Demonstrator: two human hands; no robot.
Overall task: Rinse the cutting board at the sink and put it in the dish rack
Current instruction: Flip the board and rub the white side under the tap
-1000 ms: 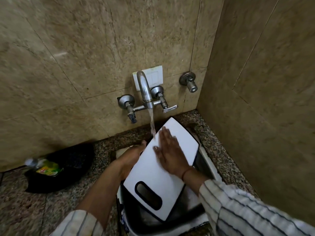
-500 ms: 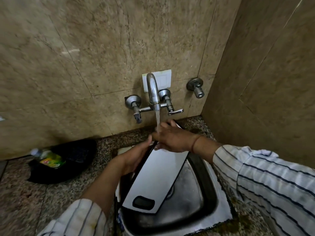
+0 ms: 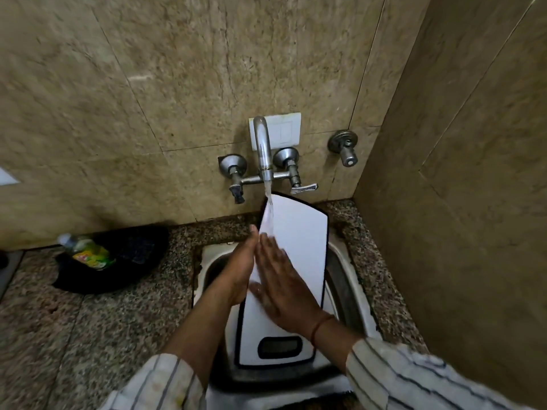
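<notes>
Sink point(image 3: 344, 279) lies mostly hidden under cutting board point(image 3: 299, 232) held by left hand point(image 3: 239, 267)

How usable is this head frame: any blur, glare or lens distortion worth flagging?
Head view: the wide-angle lens bows the wall tile seams, with a faint glare streak upper left; the bottle at left is smeared by blur, the faucet fairly sharp; the white cutting board looks nearly blown out.

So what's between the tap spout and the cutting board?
In the head view, only running water, falling from the spout onto the cutting board near its top left.
</notes>
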